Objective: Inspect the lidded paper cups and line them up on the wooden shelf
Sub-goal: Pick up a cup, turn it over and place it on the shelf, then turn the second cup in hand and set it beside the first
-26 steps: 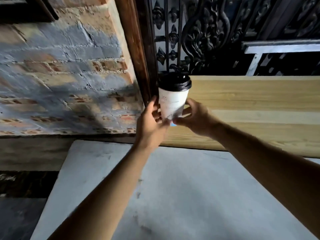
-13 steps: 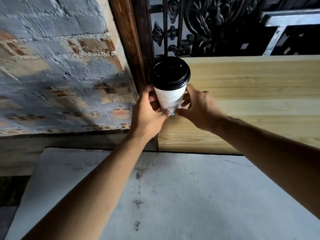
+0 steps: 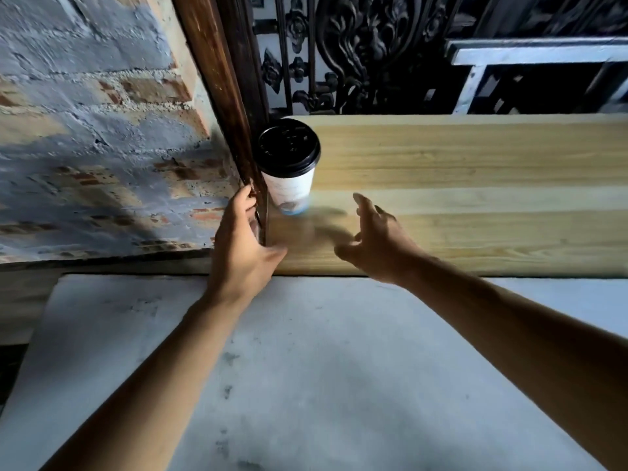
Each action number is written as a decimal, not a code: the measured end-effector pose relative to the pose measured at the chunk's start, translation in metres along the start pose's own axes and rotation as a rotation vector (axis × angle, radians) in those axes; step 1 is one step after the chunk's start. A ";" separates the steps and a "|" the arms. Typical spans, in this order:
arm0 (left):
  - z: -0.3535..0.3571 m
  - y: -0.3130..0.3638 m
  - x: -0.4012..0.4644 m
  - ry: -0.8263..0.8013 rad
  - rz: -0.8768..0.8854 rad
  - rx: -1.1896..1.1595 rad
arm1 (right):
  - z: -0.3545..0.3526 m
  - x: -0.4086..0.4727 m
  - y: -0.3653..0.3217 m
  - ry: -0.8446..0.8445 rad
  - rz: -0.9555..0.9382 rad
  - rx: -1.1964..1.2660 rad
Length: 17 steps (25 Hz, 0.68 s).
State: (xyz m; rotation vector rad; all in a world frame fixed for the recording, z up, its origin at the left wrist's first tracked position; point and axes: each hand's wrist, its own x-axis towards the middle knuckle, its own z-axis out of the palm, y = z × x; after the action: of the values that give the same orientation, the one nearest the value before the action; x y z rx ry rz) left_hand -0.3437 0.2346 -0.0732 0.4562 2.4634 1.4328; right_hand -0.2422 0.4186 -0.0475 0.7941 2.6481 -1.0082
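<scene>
A white paper cup (image 3: 293, 191) with a black lid stands upright at the far left end of the pale wooden shelf (image 3: 475, 185), close against the dark wooden post. My left hand (image 3: 242, 246) is below and left of the cup, fingers spread, apart from it. To the cup's lower right my right hand (image 3: 372, 243) hovers over the shelf's front part, fingers spread, holding nothing. No other cup is in view.
A dark wooden post (image 3: 224, 96) and a brick wall (image 3: 95, 137) bound the shelf on the left. Black ornate ironwork (image 3: 356, 52) rises behind the shelf. A grey-white flat surface (image 3: 306, 368) lies below the shelf's front edge.
Both hands held the cup before; now they have let go and drawn back toward me. The cup now stands alone at the shelf's left end.
</scene>
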 end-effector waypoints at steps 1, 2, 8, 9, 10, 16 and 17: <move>-0.001 0.004 -0.020 0.006 -0.002 -0.015 | -0.006 -0.021 0.006 -0.029 -0.005 -0.027; 0.000 0.010 -0.042 0.003 0.014 -0.001 | -0.013 -0.042 0.012 -0.050 -0.027 -0.058; 0.031 0.067 -0.180 -0.135 0.084 0.232 | -0.058 -0.150 0.046 -0.113 -0.163 -0.097; 0.038 0.078 -0.207 -0.141 0.089 0.250 | -0.067 -0.173 0.054 -0.124 -0.187 -0.109; 0.044 0.089 -0.232 -0.152 0.090 0.257 | -0.077 -0.196 0.063 -0.127 -0.210 -0.124; 0.053 0.108 -0.387 -0.300 -0.056 0.297 | -0.098 -0.345 0.106 -0.198 -0.383 -0.049; 0.059 0.106 -0.405 -0.375 -0.085 0.285 | -0.095 -0.365 0.113 -0.234 -0.396 -0.076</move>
State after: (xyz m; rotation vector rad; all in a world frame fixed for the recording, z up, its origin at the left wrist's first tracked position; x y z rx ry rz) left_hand 0.0645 0.1722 0.0157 0.6060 2.3465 0.8701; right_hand 0.1251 0.4008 0.0922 0.1224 2.6669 -1.0056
